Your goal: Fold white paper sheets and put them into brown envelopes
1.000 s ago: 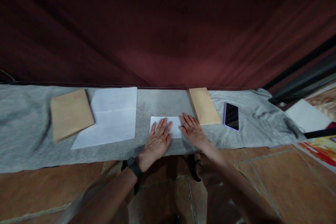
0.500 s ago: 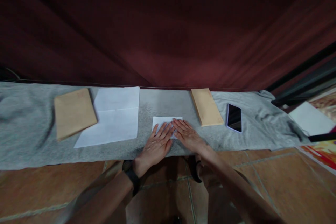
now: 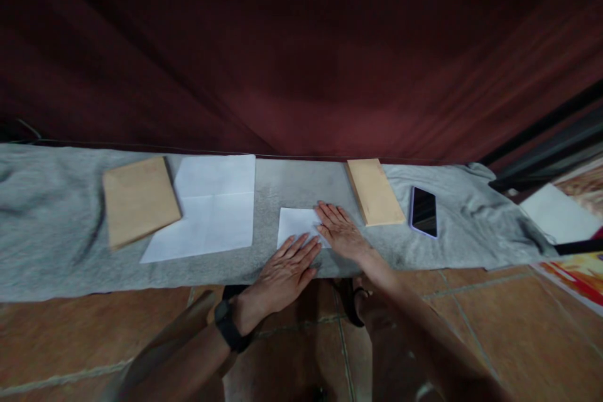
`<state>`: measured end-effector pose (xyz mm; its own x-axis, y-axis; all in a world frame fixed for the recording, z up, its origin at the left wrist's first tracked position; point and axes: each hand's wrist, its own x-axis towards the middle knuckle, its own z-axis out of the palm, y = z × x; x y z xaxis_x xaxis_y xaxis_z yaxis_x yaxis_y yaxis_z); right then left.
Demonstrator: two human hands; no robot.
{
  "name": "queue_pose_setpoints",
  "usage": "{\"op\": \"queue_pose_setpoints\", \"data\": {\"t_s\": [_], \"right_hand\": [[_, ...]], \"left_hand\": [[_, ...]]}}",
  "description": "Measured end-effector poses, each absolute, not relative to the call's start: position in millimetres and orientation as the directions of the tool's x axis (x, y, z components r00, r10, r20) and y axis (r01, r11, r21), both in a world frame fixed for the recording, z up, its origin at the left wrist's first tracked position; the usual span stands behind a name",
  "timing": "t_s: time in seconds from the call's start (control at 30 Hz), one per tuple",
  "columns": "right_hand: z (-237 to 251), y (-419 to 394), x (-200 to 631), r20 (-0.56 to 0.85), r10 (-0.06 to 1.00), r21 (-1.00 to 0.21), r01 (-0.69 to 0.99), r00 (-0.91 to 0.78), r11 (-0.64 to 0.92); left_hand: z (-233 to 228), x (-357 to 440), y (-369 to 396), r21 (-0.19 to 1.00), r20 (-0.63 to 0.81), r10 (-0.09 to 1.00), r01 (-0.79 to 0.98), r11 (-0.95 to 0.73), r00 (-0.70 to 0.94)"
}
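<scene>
A small white piece of paper, apparently folded, lies on the grey cloth in front of me. My left hand rests flat with its fingertips on the paper's near edge. Across the right part of the same paper lies my right hand, fingers stretched out, hiding that side. Neither hand grips anything. To the left a larger white sheet with a crease across it is spread out. One corner of it is covered by a square brown packet.
Right of my hands lies a long tan block or box, with a phone beside it. A dark red curtain hangs behind the cloth-covered surface. Tiled floor and a colourful printed sheet show at the lower right.
My hands have moved apart: the left has slid back toward the paper's near edge, the right has shifted to the right. More of the small paper shows. The view has shifted slightly.
</scene>
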<state>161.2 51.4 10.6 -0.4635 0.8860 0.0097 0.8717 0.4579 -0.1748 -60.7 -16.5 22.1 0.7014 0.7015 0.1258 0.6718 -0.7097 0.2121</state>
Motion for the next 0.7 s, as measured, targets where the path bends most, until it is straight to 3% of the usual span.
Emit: {"op": "queue_pose_setpoints", "data": {"t_s": [0.3,0.4,0.53,0.7], "right_hand": [[17,65,156,0.075,0.915,-0.183,0.896,-0.397,0.404],[28,61,142,0.113,0.839,-0.294,0.788,-0.533,0.54],[38,47,114,0.044,0.649,-0.449,0.565,-0.76,0.692],[33,42,94,-0.034,0.676,-0.401,0.63,-0.736,0.665]], "left_hand": [[19,-60,-35,0.182,0.178,0.73,0.707,-0.683,0.659],[17,-56,-41,0.184,0.192,0.75,0.728,-0.661,0.632],[16,-49,-48,0.191,0.179,0.8,0.777,-0.6,0.573],[21,-46,-51,0.193,0.191,0.821,0.799,-0.569,0.538]]}}
